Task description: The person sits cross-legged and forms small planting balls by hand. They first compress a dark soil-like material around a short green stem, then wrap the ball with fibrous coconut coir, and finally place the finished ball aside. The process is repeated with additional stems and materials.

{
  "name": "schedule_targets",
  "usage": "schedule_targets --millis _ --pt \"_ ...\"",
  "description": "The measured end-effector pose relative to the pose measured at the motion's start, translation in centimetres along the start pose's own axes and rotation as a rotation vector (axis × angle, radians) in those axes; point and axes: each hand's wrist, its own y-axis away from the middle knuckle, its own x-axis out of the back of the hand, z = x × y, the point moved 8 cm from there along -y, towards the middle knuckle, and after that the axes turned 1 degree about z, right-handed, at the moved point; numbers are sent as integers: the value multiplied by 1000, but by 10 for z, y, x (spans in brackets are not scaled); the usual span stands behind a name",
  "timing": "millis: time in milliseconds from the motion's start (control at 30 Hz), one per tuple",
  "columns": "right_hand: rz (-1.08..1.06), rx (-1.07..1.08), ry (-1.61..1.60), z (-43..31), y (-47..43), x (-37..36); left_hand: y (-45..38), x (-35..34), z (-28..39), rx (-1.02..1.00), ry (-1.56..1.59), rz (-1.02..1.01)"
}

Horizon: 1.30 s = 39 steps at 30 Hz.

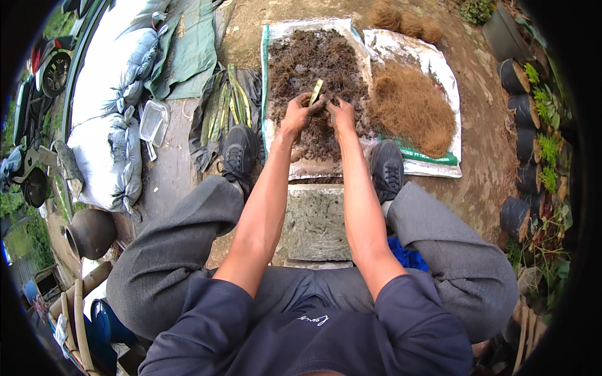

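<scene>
My left hand [301, 112] grips a short green leaf piece [316, 92] that sticks up between thumb and fingers. Close beside it, to the right, my right hand [341, 114] has bent fingers with soil on them; whether it pinches anything is hidden. Both are above dark, fibrous soil [301, 61] spread on a white woven sack [277, 164]. Brown coconut fibre [414, 108] lies heaped on another white sack [449, 94] at the right. Long green leaf strips [218, 113] rest on black plastic sheeting [200, 136] at the left.
My shoes [240, 152] stand either side of the soil sack, with a stone block [312, 221] nearer me. Left are a clear plastic container [155, 123], full white sacks [106, 160] and a clay pot [94, 233]. Black plant bags [524, 113] line the right; fibre balls [404, 21] lie beyond.
</scene>
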Motion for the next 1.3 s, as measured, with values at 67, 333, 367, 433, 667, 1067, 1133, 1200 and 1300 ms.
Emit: schedule_targets --millis 67,333,367,433,667,1067,1133,1200,1300 --pt "31 17 99 0 0 5 -3 2 -7 12 -84 19" --pt "-174 124 401 -16 -11 13 -12 58 -20 -120 100 480" --pt "-230 213 513 -23 -13 11 -13 59 -18 -144 74 465" --pt "-185 321 741 -34 -25 12 -14 56 -13 -169 14 425" --pt "-63 567 1388 -38 -45 -9 -23 16 -22 12 -18 155" --pt "56 300 657 -29 -21 7 -5 20 -32 162 115 233" --pt "-30 245 297 -35 -19 6 -4 18 -30 175 155 251" --pt "17 116 -131 -32 -19 15 -4 15 -28 201 176 238" --pt "-6 62 218 -24 -22 15 -4 10 -22 206 173 201"
